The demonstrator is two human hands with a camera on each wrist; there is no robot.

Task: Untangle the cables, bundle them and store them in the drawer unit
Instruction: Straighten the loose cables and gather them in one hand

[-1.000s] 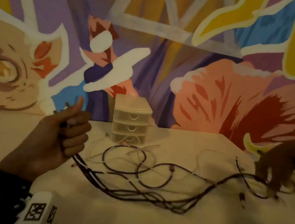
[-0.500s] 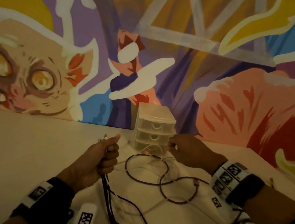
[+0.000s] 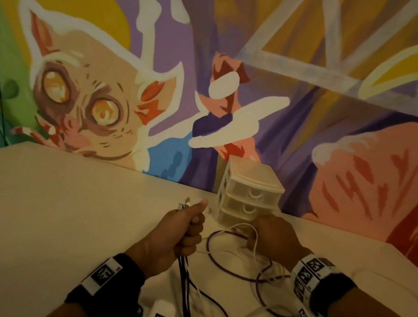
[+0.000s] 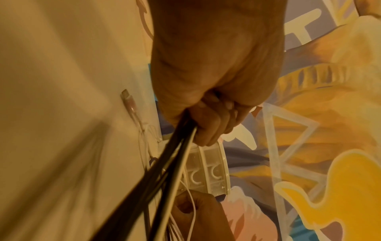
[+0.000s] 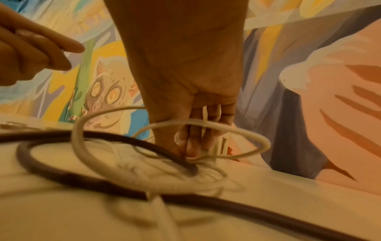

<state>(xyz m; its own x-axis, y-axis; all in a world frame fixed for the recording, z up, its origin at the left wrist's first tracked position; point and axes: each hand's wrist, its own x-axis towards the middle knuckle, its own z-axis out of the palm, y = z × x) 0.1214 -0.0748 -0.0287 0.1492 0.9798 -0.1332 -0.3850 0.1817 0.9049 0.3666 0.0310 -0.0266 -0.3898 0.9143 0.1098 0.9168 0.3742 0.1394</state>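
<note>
Cream-coloured surface [image 3: 72, 209] runs out to the left of both hands and meets a painted wall [image 3: 307, 116] beyond them. On it, just past the right hand [image 3: 275, 236] and a little right of the left hand [image 3: 183, 232], stands the translucent plastic drawer unit [image 3: 248, 199], three drawers stacked, all pushed in.

The dark cables [image 3: 221, 263] lie looped on the surface between the two hands and nearer the person, one loop curving from below the right hand round toward the left wrist. Several dark strands run up together into the left hand, which is fisted round them with the thumb on top; their ends poke out above the fist. In the left wrist view the strands leave the bottom of the fist [image 4: 212, 91] as a tight bunch.

The thinner white cables [image 3: 253, 234] arch up beside the right hand and cross the dark loop. In the right wrist view the right hand [image 5: 191, 101] points fingers down at the surface, fingertips pinching a white cable [image 5: 206, 124] where it curls around them. A loose white connector [image 4: 128, 101] lies on the surface left of the left hand.
</note>
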